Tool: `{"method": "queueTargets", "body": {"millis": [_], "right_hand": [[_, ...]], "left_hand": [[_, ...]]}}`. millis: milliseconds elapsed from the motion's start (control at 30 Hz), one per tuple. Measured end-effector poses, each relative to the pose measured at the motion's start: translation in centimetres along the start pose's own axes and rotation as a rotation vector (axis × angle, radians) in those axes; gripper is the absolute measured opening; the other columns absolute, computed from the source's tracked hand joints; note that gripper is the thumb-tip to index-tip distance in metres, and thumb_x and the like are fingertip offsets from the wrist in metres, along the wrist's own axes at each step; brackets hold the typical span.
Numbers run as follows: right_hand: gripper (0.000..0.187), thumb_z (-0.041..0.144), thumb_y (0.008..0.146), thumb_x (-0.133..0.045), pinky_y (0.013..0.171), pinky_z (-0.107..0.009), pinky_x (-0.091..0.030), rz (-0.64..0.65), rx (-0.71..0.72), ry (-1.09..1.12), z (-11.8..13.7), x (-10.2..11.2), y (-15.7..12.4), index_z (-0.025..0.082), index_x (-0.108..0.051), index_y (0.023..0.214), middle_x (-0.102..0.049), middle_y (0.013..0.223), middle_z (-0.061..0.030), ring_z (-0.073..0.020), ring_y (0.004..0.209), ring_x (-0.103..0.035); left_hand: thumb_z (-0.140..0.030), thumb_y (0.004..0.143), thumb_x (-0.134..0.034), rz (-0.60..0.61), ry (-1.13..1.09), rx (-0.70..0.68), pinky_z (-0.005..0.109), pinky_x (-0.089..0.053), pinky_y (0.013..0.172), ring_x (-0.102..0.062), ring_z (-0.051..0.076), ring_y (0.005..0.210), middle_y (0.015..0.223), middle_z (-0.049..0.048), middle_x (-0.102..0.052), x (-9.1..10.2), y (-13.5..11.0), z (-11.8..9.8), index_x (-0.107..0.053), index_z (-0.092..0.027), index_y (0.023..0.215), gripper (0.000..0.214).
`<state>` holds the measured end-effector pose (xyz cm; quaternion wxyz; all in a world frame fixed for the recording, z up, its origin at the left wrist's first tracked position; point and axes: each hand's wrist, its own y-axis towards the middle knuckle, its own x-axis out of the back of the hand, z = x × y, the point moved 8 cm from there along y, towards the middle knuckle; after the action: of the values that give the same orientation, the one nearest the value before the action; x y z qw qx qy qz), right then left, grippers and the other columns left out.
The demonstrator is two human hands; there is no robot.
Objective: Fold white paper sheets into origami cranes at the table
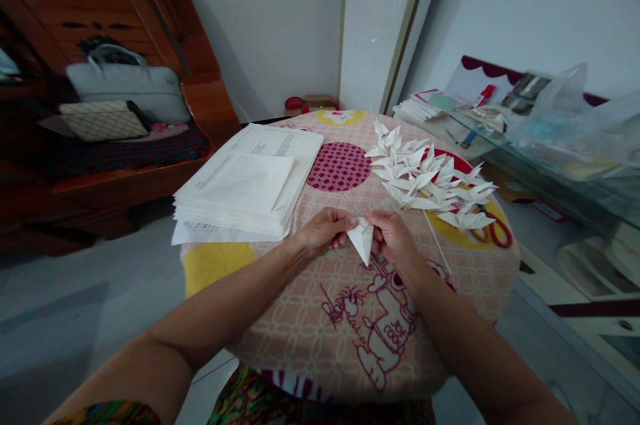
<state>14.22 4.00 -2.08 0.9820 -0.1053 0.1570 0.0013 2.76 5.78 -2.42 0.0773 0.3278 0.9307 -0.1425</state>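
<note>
Between my two hands is a small piece of folded white paper (362, 242), its narrow point hanging down toward me. My left hand (325, 228) pinches its upper left edge with thumb and fingers. On the other side, my right hand (393, 233) grips the upper right corner the same way. Beyond and to the right lies a cluster of folded white paper cranes (413, 172). To the left, a thick stack of printed paper sheets (240, 188) carries a smaller sheet (250, 182) on top.
A patterned cloth covers the round table (280, 305). Red-handled scissors (500, 232) lie at its right edge, and a thin white stick (437, 242) lies near my right hand. A glass-topped stand (550, 178) with plastic bags is at right; a wooden bench (210, 92) holds bags at left.
</note>
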Motion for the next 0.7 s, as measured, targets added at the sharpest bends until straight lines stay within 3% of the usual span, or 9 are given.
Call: {"method": "queueTargets", "body": {"millis": [133,333,533,700], "right_hand": [[0.042,0.047,0.064,-0.075,0.024,-0.02,-0.025,-0.029,0.032,-0.07,0.3,0.7,0.2,0.022,-0.045,0.048,-0.035,0.034,0.0095,-0.0066,0.024,-0.033],[0.042,0.051,0.068,-0.073,0.025,-0.02,-0.023,-0.003,0.063,-0.208,0.5,0.9,0.5,0.022,-0.049,0.05,-0.043,0.034,0.007,-0.0073,0.025,-0.035],[0.051,0.066,0.074,-0.065,0.025,-0.019,-0.028,-0.005,0.033,-0.195,0.2,1.1,0.6,0.02,-0.056,0.056,-0.053,0.039,0.0025,-0.0097,0.027,-0.045],[0.04,0.056,0.07,-0.073,0.028,-0.019,-0.037,0.061,0.03,-0.176,0.3,0.8,0.5,0.019,-0.061,0.061,-0.062,0.048,0.0002,-0.0119,0.033,-0.054]], "left_hand": [[-0.059,0.073,-0.077,0.042,0.024,0.002,0.019,-0.042,0.045,-0.054,0.008,0.045,0.056,0.0019,-0.062,0.0,0.3,0.2,-0.065,-0.011,0.07,0.049],[-0.05,0.072,-0.08,-0.145,-0.041,-0.14,0.021,-0.048,0.061,-0.061,0.011,0.068,0.081,0.0044,-0.069,1.4,0.2,-1.3,-0.072,-0.013,0.103,0.049],[-0.032,0.07,-0.081,-0.223,-0.071,-0.134,0.021,-0.046,0.06,-0.058,0.009,0.062,0.077,0.0039,-0.07,2.3,0.5,-0.9,-0.075,-0.011,0.093,0.032],[-0.025,0.07,-0.078,-0.357,-0.103,-0.156,0.023,-0.048,0.063,-0.061,0.011,0.066,0.081,0.0059,-0.073,3.3,0.4,-1.0,-0.075,-0.011,0.087,0.022]]}}
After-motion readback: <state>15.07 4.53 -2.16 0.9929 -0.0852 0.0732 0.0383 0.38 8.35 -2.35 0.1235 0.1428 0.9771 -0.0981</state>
